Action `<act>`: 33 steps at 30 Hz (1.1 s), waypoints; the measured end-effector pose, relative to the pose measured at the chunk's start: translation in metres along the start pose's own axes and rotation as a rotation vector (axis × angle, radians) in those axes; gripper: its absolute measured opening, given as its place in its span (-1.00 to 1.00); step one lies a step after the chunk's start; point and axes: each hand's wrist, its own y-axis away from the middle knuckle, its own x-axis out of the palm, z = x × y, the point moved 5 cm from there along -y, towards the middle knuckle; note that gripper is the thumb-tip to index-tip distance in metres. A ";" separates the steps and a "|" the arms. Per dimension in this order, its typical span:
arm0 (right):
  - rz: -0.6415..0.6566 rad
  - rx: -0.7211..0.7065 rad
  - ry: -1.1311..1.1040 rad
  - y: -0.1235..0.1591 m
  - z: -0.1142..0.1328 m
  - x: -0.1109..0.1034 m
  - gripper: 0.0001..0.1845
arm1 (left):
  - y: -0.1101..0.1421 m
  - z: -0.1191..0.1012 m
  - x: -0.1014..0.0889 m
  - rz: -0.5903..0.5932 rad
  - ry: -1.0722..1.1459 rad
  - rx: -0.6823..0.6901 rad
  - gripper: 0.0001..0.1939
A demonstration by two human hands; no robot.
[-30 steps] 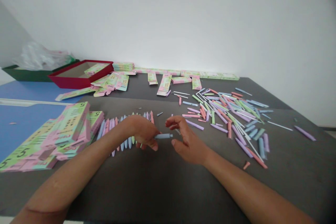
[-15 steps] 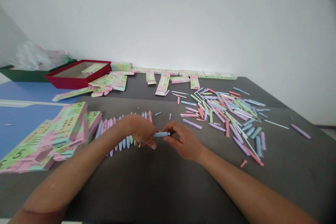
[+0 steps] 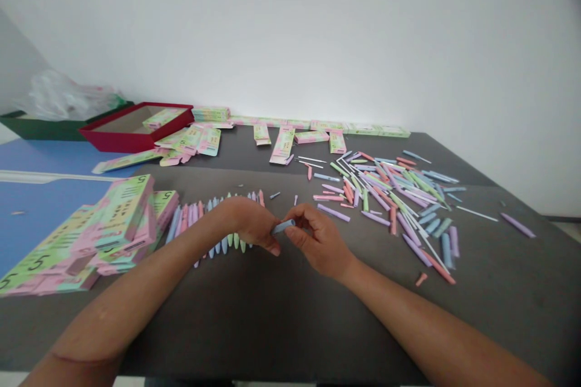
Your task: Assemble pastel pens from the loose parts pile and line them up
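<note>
Near the middle of the frame, above the dark tabletop (image 3: 313, 326), the right hand (image 3: 320, 240) pinches a pale blue plastic tube (image 3: 283, 227), with thumb and fingers closed on its upper right end. The tube slants across the narrow gap between the hands. The left hand (image 3: 251, 225) is curled, its fingertips at the tube's lower left end, but I cannot tell whether they grip it or only touch it. Just beyond the left wrist lies a fanned row of pastel tubes (image 3: 213, 208). To the right of the right hand, loose pastel tubes and thin white sticks (image 3: 390, 205) lie scattered. At lower left sits a heap of green-and-pink printed cartons (image 3: 109, 236) marked 5, and at upper left a red box (image 3: 136, 144) holds another carton
</note>
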 end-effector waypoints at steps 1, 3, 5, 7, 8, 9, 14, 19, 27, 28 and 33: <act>-0.013 0.035 -0.036 -0.001 -0.003 0.000 -0.87 | 0.000 0.000 0.001 0.034 -0.036 -0.007 -0.57; -0.037 0.107 -0.151 -0.003 -0.009 0.001 -0.84 | 0.000 0.001 0.001 0.089 -0.081 -0.008 -0.52; -0.066 0.162 -0.296 -0.006 -0.015 0.000 -0.80 | 0.000 0.005 -0.001 0.086 -0.044 0.007 -0.49; -0.099 0.194 -0.415 -0.009 -0.021 -0.003 -0.77 | 0.001 0.013 -0.002 0.084 -0.008 0.001 -0.42; -0.117 0.206 -0.454 -0.011 -0.025 -0.006 -0.76 | 0.002 0.017 -0.001 0.092 -0.006 -0.012 -0.39; -0.133 0.217 -0.477 -0.013 -0.029 -0.010 -0.76 | 0.002 0.020 -0.001 0.098 -0.005 -0.013 -0.37; -0.251 0.259 -0.491 -0.020 -0.043 -0.033 -0.76 | 0.002 0.018 0.004 0.167 -0.002 -0.029 -0.28; -0.320 0.265 -0.483 -0.023 -0.049 -0.045 -0.76 | -0.003 0.009 0.008 0.214 -0.013 -0.037 -0.24; -0.370 0.306 -0.522 -0.025 -0.060 -0.052 -0.65 | -0.010 0.006 0.017 0.251 0.004 0.012 -0.29; -0.374 0.310 -0.528 -0.025 -0.060 -0.052 -0.65 | -0.009 0.006 0.017 0.257 0.012 0.008 -0.29; -0.416 0.344 -0.567 -0.026 -0.060 -0.057 -0.69 | -0.008 0.001 0.019 0.287 0.063 -0.011 -0.31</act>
